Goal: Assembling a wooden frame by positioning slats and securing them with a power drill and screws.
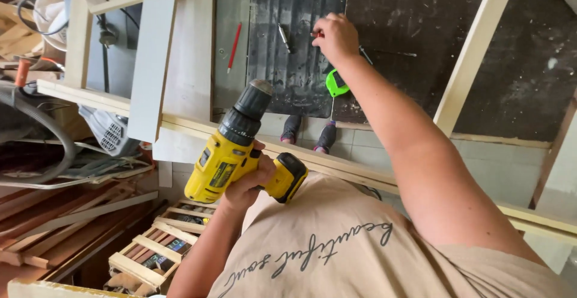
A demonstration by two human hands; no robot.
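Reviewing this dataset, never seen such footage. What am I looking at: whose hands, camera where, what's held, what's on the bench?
There is no machine here: a person works with bare hands, and the single picture comes from a camera on their head, looking down past their chest to their shoes on the floor.

The left hand grips a yellow and black cordless drill, chuck pointing away from the body. The right hand reaches out over a dark work surface and pinches a small red-tipped item, too small to identify.

On that surface lie a red pencil, a green tape measure and a metal bit. Pale wooden frame slats cross over it. Lower left are stacked wood offcuts.
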